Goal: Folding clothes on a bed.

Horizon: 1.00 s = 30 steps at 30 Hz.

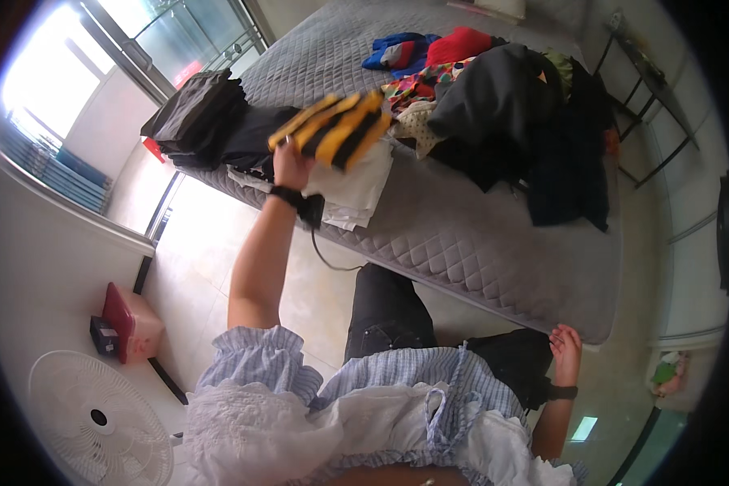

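Note:
A folded garment with yellow and black stripes (pixel 346 133) hangs, slightly blurred, from my left hand (pixel 293 163), which grips its near edge. Just below it are folded white clothes (pixel 355 188) at the bed's edge, and folded black clothes (pixel 255 133) lie to their left. Further left rises a stack of dark folded clothes (pixel 197 115). My right hand (pixel 565 347) is over my knee by the mattress corner, its fingers loosely apart and nothing visible in them. Beyond lies a loose heap of clothes, including a dark grey garment (pixel 498 91) and a red one (pixel 458 45).
The quilted grey mattress cover (pixel 437 243) spans the bed before me. A white fan (pixel 99 419) stands at lower left, near a pink storage box (pixel 138 325). A black metal-framed stand (pixel 650 100) is at the right wall. A cable (pixel 325 258) runs from my left wrist.

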Tool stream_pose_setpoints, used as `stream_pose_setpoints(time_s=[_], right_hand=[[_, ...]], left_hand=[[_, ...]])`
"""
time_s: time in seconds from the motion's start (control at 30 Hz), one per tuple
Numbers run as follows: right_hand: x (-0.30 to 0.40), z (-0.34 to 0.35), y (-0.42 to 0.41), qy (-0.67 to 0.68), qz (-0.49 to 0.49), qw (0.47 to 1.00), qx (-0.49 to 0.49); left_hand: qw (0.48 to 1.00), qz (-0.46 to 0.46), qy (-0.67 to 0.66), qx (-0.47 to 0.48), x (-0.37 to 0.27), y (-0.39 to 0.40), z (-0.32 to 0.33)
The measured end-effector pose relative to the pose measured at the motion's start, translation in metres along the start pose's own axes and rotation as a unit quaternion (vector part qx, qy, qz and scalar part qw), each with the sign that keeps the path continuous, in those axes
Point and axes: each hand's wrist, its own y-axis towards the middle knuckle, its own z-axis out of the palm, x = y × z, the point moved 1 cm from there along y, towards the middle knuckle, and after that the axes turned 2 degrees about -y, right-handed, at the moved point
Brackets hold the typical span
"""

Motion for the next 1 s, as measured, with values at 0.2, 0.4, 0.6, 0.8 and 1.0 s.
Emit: stream_pose_setpoints(time_s=[0.2,0.4,0.6,0.8,1.0], right_hand=[[-0.005,0.003,0.002,-0.018,0.023,0.999,0.013],[-0.019,-0.004,0.010,-0.015,0.025,0.999,0.021],[-0.027,0.000,0.004,-0.015,0.032,0.999,0.027],[-0.014,0.013,-0.002,-0.056,-0.017,0.998,0.019],[0.036,0.075,0.023,-0.147,-0.201,0.964,0.094]], left_hand=[[0.978,-0.149,0.025,-0.144,0.067,-0.073,-0.053],[0.970,-0.160,0.104,-0.149,0.060,-0.074,-0.024],[0.969,-0.237,-0.072,-0.005,0.048,-0.033,-0.007],[0.980,-0.149,-0.083,0.101,-0.029,-0.021,0.072],[0.961,-0.204,-0.009,0.185,-0.092,-0.068,0.156]])
